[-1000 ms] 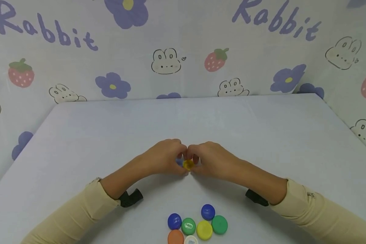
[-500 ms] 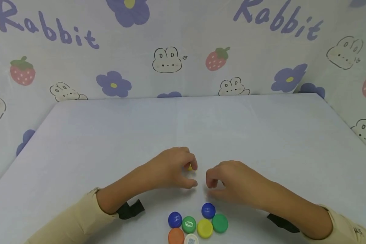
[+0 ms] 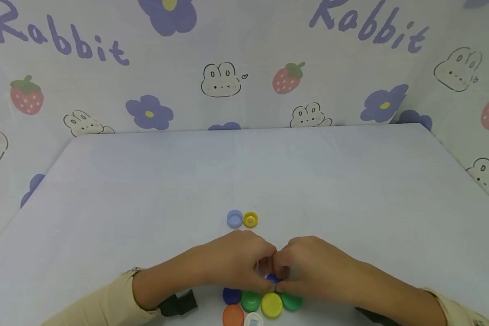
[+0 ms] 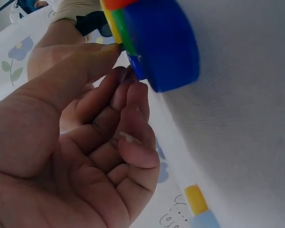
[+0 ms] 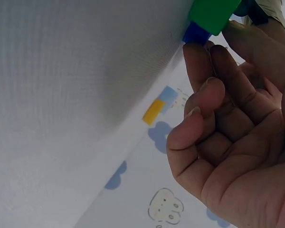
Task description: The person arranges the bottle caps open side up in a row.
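Low in the head view, a dark blue bottle cap (image 3: 272,278) sits between my two hands. My left hand (image 3: 238,260) has its thumb and fingertips at the cap's left side, pinching it. From the other side my right hand (image 3: 319,269) pinches the same cap, its index fingertip touching the blue edge (image 5: 195,34) in the right wrist view. Part of the cap is hidden by the fingers. Farther out, a light blue cap (image 3: 234,218) and a small yellow cap (image 3: 250,219) lie side by side, hollow side up.
Close around the hands lie another blue cap (image 3: 231,296), a green cap (image 3: 250,301), a larger yellow cap (image 3: 272,305), a second green cap (image 3: 291,302), an orange cap (image 3: 233,315) and a white cap (image 3: 253,319). They stand on a white table (image 3: 146,181).
Both hands have left the small yellow cap, now beside the light blue one, and come nearer the body. The right hand moved first; both now hold the dark blue cap.
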A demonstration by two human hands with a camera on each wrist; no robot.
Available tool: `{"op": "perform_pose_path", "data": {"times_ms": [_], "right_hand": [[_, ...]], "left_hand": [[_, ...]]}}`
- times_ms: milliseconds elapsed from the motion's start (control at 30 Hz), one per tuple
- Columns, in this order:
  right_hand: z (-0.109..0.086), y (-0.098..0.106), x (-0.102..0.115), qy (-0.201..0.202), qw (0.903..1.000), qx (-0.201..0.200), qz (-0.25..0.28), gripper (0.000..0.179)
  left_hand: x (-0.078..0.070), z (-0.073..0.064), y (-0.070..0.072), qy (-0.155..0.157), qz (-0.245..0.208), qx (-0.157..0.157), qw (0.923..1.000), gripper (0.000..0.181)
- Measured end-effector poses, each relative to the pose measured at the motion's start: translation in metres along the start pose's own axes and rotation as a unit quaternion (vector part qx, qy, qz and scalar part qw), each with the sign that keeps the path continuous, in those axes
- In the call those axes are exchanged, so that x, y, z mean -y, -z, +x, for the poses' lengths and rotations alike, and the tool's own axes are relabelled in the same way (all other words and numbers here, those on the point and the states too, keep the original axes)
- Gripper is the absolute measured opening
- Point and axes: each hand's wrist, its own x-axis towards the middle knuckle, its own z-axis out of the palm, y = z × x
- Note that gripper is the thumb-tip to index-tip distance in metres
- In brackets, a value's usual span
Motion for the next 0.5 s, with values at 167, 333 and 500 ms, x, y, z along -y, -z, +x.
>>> {"op": "perform_pose_path", "data": {"times_ms": [167,333,500], "right_hand": [[0.0016,-0.0014,0.0010,0.003,1.0000,-0.001,-0.009,0.020],[0.0024,-0.0016,0.0021,-0.003,1.0000,0.003,-0.003,0.019],[0.0035,-0.0030,0.0027,-0.018,0.9996,0.011,0.016,0.019]], "left_hand": [[0.0020,0.0015,-0.0029,0.003,0.011,0.000,0.9999,0.017],[0.0036,0.0031,-0.0039,0.013,0.007,0.004,0.9999,0.017],[0.0049,0.0030,-0.0045,0.012,-0.013,0.005,0.9998,0.017]]}}
